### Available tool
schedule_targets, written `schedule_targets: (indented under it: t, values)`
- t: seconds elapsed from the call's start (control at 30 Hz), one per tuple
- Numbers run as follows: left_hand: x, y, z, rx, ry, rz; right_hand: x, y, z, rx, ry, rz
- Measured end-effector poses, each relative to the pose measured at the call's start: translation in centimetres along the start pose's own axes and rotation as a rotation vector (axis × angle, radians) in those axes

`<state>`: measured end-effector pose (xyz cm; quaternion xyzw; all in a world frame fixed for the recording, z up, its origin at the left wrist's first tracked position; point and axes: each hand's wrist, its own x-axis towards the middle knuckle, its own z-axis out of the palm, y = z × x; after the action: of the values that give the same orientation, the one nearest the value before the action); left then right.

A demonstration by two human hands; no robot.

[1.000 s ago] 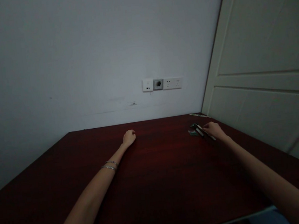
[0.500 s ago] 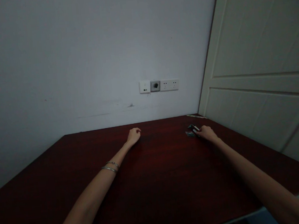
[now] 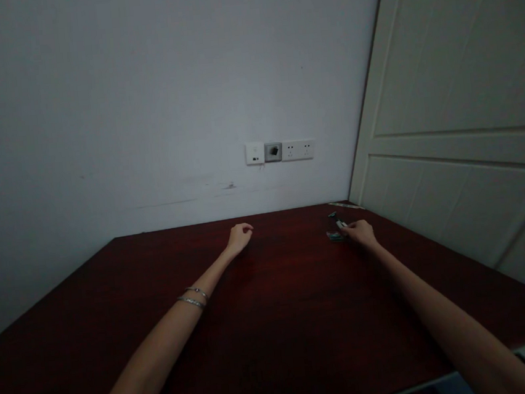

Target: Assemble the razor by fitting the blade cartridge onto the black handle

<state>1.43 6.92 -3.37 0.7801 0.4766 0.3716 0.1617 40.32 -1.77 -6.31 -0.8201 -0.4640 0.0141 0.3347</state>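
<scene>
Okay, small dark pieces (image 3: 335, 235) lie at the far right of the table (image 3: 302, 323), near the corner by the door (image 3: 461, 140). A slim piece (image 3: 339, 222) with a pale tip angles up just beyond them. My right hand (image 3: 361, 234) is stretched out to them, fingertips touching that slim piece. The pieces are too small and the light too dim for me to tell whether the fingers are pinched on it or only resting against it. I read this as the grasping step, right at contact. A clean lift would call for thumb and forefinger to close on the slim piece alone, without nudging the ones beside it. My left hand (image 3: 240, 237) rests well apart at far centre, fingers curled in loosely around nothing, two bracelets (image 3: 193, 295) on that forearm. A socket strip (image 3: 280, 151) sits on the wall (image 3: 142, 109) behind.
</scene>
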Motion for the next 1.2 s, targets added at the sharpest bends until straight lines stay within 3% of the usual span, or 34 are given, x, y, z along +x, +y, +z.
schedule_targets:
  t: [0.1, 0.3, 0.4, 0.53, 0.67, 0.87, 1.0, 1.1, 1.2]
  values:
    - [0.1, 1.3, 0.8, -0.125, 0.002, -0.018, -1.0, -3.0, 0.6, 0.205, 0.066, -0.043]
    - [-0.3, 5.4, 2.3, -0.554, -0.104, -0.183, -5.6, -11.7, 2.2, 0.532, 0.054, -0.317]
    - [-0.7, 7.2, 2.2, -0.663, -0.061, -0.164, -8.1, -14.9, 2.6, 0.579, 0.022, -0.440]
    - [-1.0, 8.1, 1.7, -0.649, 0.046, -0.136, -10.2, -17.2, 2.8, 0.570, 0.033, -0.563]
    - [-1.1, 8.0, 1.1, -0.584, 0.102, -0.169, -11.0, -18.0, 2.8, 0.552, 0.034, -0.633]
    - [-1.1, 7.7, 0.0, -0.391, 0.068, -0.208, -11.6, -18.7, 2.7, 0.454, 0.005, -0.744]
    - [-0.7, 5.9, -1.8, -0.169, -0.029, -0.238, -11.1, -18.4, 1.1, 0.333, 0.004, -0.797]
    - [-0.7, 3.4, -3.6, -0.014, -0.183, -0.293, -9.0, -16.7, -0.6, 0.222, 0.031, -0.701]
    - [-1.3, 0.9, -4.8, 0.145, -0.306, -0.360, -5.6, -13.4, -1.7, 0.057, -0.016, -0.519]
